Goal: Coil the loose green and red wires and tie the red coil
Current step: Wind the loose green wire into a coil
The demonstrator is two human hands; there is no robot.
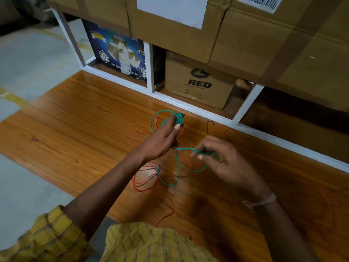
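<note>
A green wire is wound in several loops around the fingers of my left hand, which is held out flat above the wooden board. From there the wire runs right to my right hand, whose thumb and fingers pinch it. Slack green loops hang and lie below both hands. The red wire lies loose on the board in a rough coil under my left wrist, with a strand trailing toward my body.
The wooden board lies on a grey floor. A white shelf frame runs along its far edge, holding a "RED" carton and a blue printed box. Large cardboard cartons overhang above. Two dark wire hooks lie near the frame.
</note>
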